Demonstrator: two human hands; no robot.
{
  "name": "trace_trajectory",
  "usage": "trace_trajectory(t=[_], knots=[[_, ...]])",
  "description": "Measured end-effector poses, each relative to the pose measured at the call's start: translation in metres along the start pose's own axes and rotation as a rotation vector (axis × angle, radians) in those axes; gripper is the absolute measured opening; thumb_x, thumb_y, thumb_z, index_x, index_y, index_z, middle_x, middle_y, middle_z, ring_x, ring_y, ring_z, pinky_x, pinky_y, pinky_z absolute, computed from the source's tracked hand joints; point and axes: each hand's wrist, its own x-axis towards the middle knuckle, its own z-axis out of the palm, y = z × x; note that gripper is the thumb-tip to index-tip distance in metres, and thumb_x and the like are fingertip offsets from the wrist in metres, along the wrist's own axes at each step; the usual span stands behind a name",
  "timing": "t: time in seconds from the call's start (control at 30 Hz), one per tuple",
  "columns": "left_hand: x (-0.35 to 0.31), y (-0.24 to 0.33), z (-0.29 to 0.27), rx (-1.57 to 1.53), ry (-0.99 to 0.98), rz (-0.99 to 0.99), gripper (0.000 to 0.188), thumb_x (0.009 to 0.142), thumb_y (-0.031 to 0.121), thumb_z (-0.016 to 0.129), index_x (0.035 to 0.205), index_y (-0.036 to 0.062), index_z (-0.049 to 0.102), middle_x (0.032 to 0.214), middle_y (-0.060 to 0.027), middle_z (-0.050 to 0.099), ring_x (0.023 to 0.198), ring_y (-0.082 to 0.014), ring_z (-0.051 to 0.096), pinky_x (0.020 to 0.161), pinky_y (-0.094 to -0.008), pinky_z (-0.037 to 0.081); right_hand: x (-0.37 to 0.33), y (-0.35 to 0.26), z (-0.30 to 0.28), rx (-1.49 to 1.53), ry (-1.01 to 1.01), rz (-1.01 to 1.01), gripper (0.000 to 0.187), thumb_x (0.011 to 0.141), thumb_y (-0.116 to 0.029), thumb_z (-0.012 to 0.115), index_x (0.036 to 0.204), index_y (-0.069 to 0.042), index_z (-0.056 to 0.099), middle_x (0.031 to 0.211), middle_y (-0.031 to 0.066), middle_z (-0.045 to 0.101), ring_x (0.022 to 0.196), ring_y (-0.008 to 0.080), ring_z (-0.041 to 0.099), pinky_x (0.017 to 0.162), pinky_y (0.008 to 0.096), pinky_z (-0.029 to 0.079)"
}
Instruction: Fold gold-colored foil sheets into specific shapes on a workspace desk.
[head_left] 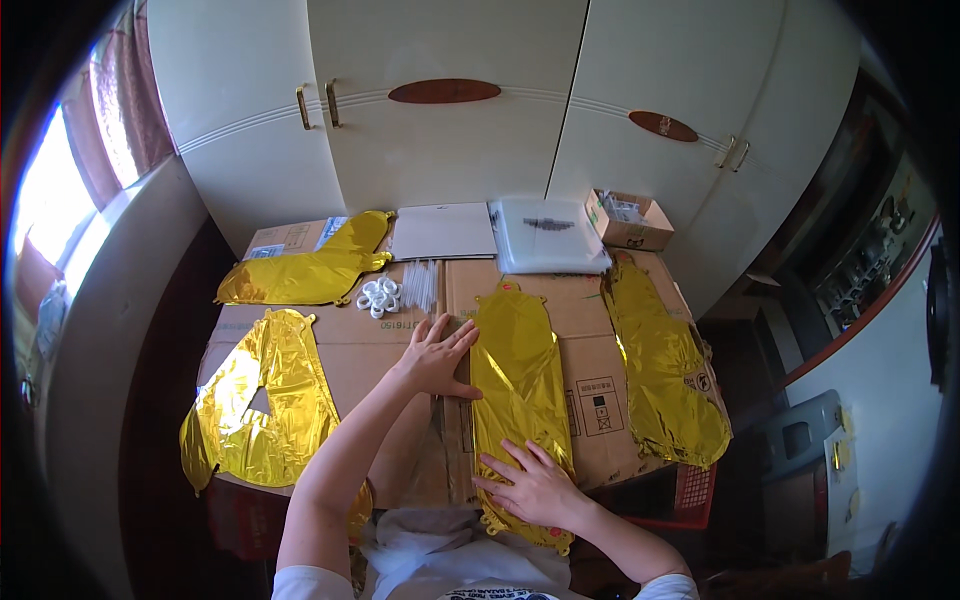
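In the middle of the frame a flat gold balloon (518,350) lies lengthwise on brown cardboard (420,462); the left hand (437,358) is at its left edge with fingers spread, and the right hand (533,490) rests palm down, fingers apart, on its lower part. Other gold pieces lie at upper left (300,277), left (297,400) and right (665,375), with white rings (379,297) and clear tubes (420,287) above centre-left.
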Motion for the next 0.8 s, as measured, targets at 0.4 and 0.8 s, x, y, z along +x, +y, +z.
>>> trace_trajectory(t=[0.4,0.8], knots=[[0.0,0.001,0.002,0.021,-0.01,0.011,0.12,0.063,0.084,0.054,0.15,0.0065,0.023,0.156,-0.0084,0.023,0.143,-0.0418,0.014,0.112,-0.061,0.012,0.005,0.004,-0.009,0.013,0.057,-0.036,0.042,0.091,-0.035,0.057,0.132,-0.025,0.054,0.131,0.0032,0.055,0.121,0.0281,0.049,0.1,0.0461,0.037],[0.0,0.0,0.006,0.016,-0.004,0.006,0.118,0.064,0.083,0.055,0.149,0.0083,0.024,0.156,-0.0084,0.023,0.143,-0.0419,0.014,0.112,-0.0609,0.013,0.098,0.081,0.001,0.108,0.365,0.256,0.021,0.074,-0.031,0.076,0.082,-0.015,0.066,0.086,0.0004,0.06,0.087,0.0199,0.056,0.078,0.0364,0.041]])
